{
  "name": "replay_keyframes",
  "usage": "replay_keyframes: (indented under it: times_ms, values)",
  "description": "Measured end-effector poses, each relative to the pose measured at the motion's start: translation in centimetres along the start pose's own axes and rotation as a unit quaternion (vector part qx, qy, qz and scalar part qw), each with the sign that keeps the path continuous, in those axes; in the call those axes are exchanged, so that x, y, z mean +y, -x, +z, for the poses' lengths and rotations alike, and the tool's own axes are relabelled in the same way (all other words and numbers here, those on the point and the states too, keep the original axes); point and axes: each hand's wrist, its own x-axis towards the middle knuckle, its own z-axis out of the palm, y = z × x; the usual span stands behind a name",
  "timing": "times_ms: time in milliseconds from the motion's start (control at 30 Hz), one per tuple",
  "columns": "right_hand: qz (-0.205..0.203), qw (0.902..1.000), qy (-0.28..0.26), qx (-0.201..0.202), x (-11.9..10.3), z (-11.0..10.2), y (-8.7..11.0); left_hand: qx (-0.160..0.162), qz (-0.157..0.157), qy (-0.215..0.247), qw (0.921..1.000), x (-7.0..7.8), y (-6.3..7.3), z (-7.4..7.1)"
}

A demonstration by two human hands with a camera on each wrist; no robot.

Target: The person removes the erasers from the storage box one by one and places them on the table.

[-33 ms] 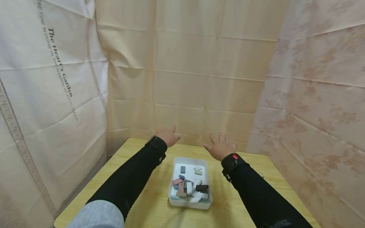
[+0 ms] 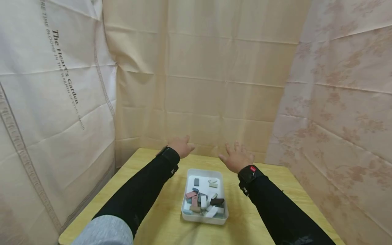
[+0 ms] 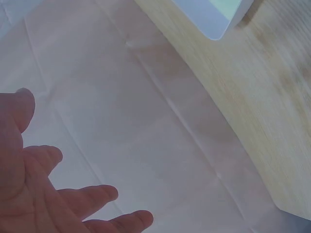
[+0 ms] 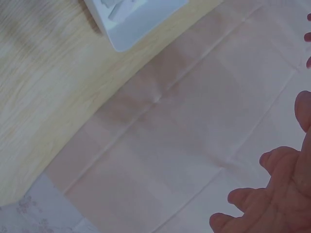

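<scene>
My left hand (image 2: 181,147) is stretched out past the far edge of the table, its fingers spread and holding nothing. Level with it on the other side, my right hand (image 2: 237,159) also has spread fingers and is empty. Both wrist views show the palms with the fingers apart. Between the forearms stands a white plastic tray (image 2: 204,220) of small rectangular blocks. A dark grey block (image 2: 196,182) lies by itself at the tray's back left. Toward the front are heaped pink blocks (image 2: 194,200), a dark brown block (image 2: 217,201), a tan block (image 2: 195,209) and white blocks (image 2: 203,202).
The tray rests on a light wooden table (image 2: 165,204). A beige curtain (image 2: 196,85) hangs behind the table's far edge. White printed cloth (image 2: 55,119) closes off the left, and flower-patterned cloth (image 2: 337,102) the right.
</scene>
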Motion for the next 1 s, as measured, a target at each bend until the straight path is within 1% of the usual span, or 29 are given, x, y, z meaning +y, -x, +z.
replay_keyframes:
  times_ms: [133,200,267,333,367,400,433,500,533,600,633,667,700,833,867,900,967,1000]
  values:
    - [0.0,1.0,0.001,-0.007,-0.1,0.2,0.1,-0.002,0.006,-0.003,1.0,0.0,0.5,-0.1]
    - [-0.006,0.9999,-0.007,-0.01,-0.1,0.5,0.2,-0.004,0.009,0.005,0.9999,0.0,0.9,0.0]
    - [-0.042,0.999,-0.01,-0.008,-0.1,1.1,0.3,0.0,0.025,0.015,0.9996,-0.1,1.4,0.7]
    - [-0.097,0.9948,-0.027,-0.013,-0.3,2.2,0.7,-0.005,0.034,0.038,0.9987,-0.2,2.6,1.9]
    - [-0.133,0.9901,-0.038,-0.02,-0.4,2.9,1.0,-0.012,0.037,0.056,0.9977,-0.2,3.4,2.5]
    - [-0.173,0.9834,-0.046,-0.029,-0.7,3.8,1.4,-0.022,0.041,0.07,0.9965,-0.2,4.4,3.4]
    - [-0.213,0.9751,-0.05,-0.034,-0.9,4.8,1.8,-0.035,0.046,0.084,0.9948,-0.1,5.5,4.3]
    - [-0.284,0.9554,-0.067,-0.046,-1.6,6.8,2.8,-0.071,0.04,0.115,0.9901,0.1,8.0,6.0]
    - [-0.316,0.9457,-0.065,-0.043,-1.9,7.8,3.2,-0.088,0.037,0.126,0.9874,0.3,9.0,6.9]
    - [-0.361,0.9304,-0.055,-0.03,-2.4,9.6,3.9,-0.113,0.034,0.146,0.9821,0.7,10.8,8.4]
    - [-0.378,0.9251,-0.029,-0.015,-2.6,10.4,4.2,-0.118,0.032,0.153,0.9806,1.0,11.4,9.1]
    - [-0.387,0.9219,-0.011,-0.002,-2.7,11.1,4.4,-0.122,0.027,0.159,0.9794,1.2,11.9,9.7]
    - [-0.383,0.9239,-0.002,0.003,-2.8,11.7,4.5,-0.122,0.022,0.166,0.9783,1.5,12.3,10.3]
    - [-0.344,0.9389,0.008,0.006,-2.8,13.4,5.3,-0.095,0.014,0.186,0.9778,2.6,13.3,12.3]
    - [-0.331,0.9436,-0.017,0.002,-2.8,13.6,5.7,-0.091,0.016,0.195,0.9766,2.8,13.5,12.8]
    - [-0.321,0.9463,-0.034,0.004,-2.8,13.7,6.0,-0.083,0.023,0.2,0.9761,2.9,13.6,13.1]
    - [-0.319,0.9457,-0.058,0.025,-2.9,13.9,6.5,-0.07,0.035,0.204,0.9758,3.1,13.8,13.5]
    - [-0.322,0.9431,-0.069,0.045,-3.0,14.1,6.7,-0.064,0.04,0.204,0.976,3.1,13.8,13.7]
